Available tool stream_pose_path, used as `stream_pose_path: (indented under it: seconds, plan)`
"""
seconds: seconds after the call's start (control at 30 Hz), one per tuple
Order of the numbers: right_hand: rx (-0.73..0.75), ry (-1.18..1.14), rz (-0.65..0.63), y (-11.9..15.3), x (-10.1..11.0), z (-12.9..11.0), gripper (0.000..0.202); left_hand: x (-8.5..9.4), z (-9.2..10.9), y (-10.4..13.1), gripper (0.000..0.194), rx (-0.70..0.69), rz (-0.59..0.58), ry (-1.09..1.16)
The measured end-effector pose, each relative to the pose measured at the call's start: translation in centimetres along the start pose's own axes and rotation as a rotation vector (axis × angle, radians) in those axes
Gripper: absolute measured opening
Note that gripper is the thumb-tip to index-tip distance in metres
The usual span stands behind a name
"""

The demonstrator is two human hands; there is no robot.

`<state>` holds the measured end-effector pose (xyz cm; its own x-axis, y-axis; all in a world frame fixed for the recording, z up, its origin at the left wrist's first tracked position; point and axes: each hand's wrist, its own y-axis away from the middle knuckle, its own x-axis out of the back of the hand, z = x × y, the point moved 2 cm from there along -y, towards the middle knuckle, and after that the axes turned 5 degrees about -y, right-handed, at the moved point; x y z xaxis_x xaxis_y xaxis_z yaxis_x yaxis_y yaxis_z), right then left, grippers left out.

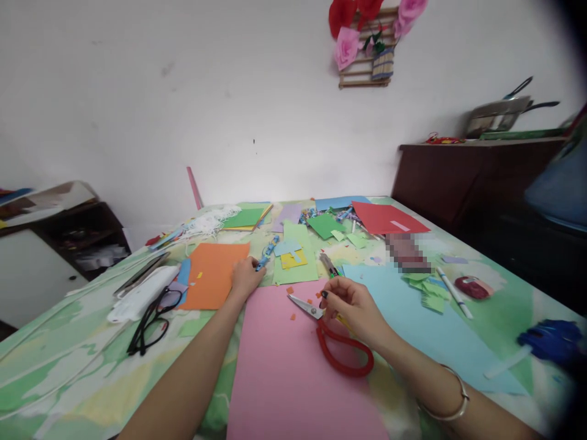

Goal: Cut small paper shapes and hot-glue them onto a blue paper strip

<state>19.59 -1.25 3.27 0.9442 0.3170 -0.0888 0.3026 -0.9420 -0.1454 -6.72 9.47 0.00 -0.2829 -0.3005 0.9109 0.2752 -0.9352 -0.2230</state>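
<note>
My left hand [246, 278] rests on the edge of the orange sheet [211, 275], its fingers closed around the near end of a slim blue patterned stick [270, 249]. What kind of stick it is, I cannot make out. My right hand [351, 305] hovers over the pink sheet [284, 366], thumb and fingers pinched together; anything between them is hidden or too small to name. Beneath it lie red-handled scissors [343, 357], blades slightly apart and pointing left. Small orange scraps [292, 317] are scattered around the blades.
A utility knife [328, 265] lies beyond the right hand, beside a light blue sheet [389, 293]. Black glasses [153, 321] and a white power strip [144, 294] are at left. Green scraps [431, 292], a white pen [454, 292] and a red sheet [389, 217] lie at right.
</note>
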Motion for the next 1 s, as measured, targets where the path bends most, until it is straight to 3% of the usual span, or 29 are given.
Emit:
stream_pose_path:
  seconds: [0.27,0.47,0.63,0.73,0.83,1.0]
  plan:
    - [0.001,-0.061,0.037,0.0,0.2,-0.7,0.014,1.5,0.2,1.1,0.014,-0.051,0.142,0.219]
    - [0.004,-0.12,0.062,-0.1,0.1,-0.9,0.02,2.9,3.9,4.4,0.021,-0.072,0.222,0.499]
    - [0.093,-0.102,0.166,0.1,-0.4,-1.0,0.02,1.9,9.1,9.2,0.023,-0.184,0.039,0.777]
    - [0.215,0.011,0.249,0.4,-0.6,-0.8,0.014,1.7,11.2,11.6,0.023,-0.207,-0.242,1.114]
    - [0.309,0.143,0.277,0.7,-0.8,-0.5,0.009,2.1,11.8,12.8,0.028,-0.186,-0.359,1.17]
    - [0.293,0.231,0.326,0.8,-0.9,-0.1,0.008,2.6,11.5,13.2,0.033,-0.153,-0.444,1.261]
